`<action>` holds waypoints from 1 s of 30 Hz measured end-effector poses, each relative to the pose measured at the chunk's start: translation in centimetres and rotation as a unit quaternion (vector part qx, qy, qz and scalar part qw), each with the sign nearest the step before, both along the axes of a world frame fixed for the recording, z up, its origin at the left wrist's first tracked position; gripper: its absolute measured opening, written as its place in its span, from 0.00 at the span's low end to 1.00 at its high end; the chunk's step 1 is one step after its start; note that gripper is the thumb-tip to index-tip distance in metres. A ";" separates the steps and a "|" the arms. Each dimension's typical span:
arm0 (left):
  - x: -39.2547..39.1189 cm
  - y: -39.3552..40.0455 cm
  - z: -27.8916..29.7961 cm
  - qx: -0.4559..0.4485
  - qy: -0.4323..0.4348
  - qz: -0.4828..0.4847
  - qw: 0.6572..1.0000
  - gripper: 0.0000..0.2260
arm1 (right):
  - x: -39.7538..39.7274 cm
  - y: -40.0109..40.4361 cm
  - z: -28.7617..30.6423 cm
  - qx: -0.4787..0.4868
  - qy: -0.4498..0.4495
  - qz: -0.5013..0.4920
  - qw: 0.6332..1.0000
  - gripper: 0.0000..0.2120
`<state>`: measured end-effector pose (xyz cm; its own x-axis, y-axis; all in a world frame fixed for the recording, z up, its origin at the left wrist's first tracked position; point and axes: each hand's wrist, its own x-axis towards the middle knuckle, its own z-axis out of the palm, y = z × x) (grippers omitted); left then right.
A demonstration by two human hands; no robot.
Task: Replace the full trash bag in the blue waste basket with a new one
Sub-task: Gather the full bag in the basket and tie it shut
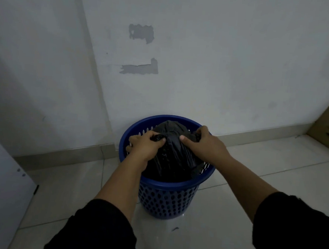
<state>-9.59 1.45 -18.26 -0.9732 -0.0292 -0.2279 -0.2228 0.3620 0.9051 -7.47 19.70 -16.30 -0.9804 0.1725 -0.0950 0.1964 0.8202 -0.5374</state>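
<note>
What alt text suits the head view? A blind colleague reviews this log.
Two hands, left hand and right hand, grip the gathered top of a black trash bag sitting in a blue basket on a pale tiled floor beside a white wall.

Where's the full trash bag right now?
Head view, centre: the black trash bag sits inside the blue basket by the wall, gripped by left hand and right hand.

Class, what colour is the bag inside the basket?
Black, or very dark grey; the bag shows best in the head view.
</note>
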 end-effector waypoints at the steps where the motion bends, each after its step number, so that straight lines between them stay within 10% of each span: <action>1: 0.1 0.3 0.3 0.065 -0.036 0.011 0.997 0.12 | -0.2 -0.5 -0.3 -0.023 -0.012 -0.020 0.999 0.37; 10: 1.7 -0.4 2.0 0.264 -0.174 0.032 0.948 0.20 | -1.6 -0.8 -1.0 -0.242 -0.079 -0.152 0.955 0.57; 18: 0.8 -0.5 0.1 0.137 -0.104 0.073 0.982 0.54 | -1.6 -1.6 -1.9 -0.314 -0.059 -0.175 0.931 0.52; 23: 0.1 -0.4 0.0 0.115 -0.134 0.024 0.984 0.38 | -1.3 -1.3 -2.1 -0.471 -0.012 -0.124 0.873 0.48; 30: -0.2 0.3 -0.6 0.148 -0.119 0.031 0.981 0.29 | -1.7 -0.9 -2.1 -0.422 -0.059 -0.035 0.904 0.51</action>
<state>-9.79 1.73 -18.89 -0.8899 0.0158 -0.4558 -0.4538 0.0700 0.8883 -9.21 18.80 -18.35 -0.9447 0.0506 -0.3240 0.3277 0.1119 -0.9381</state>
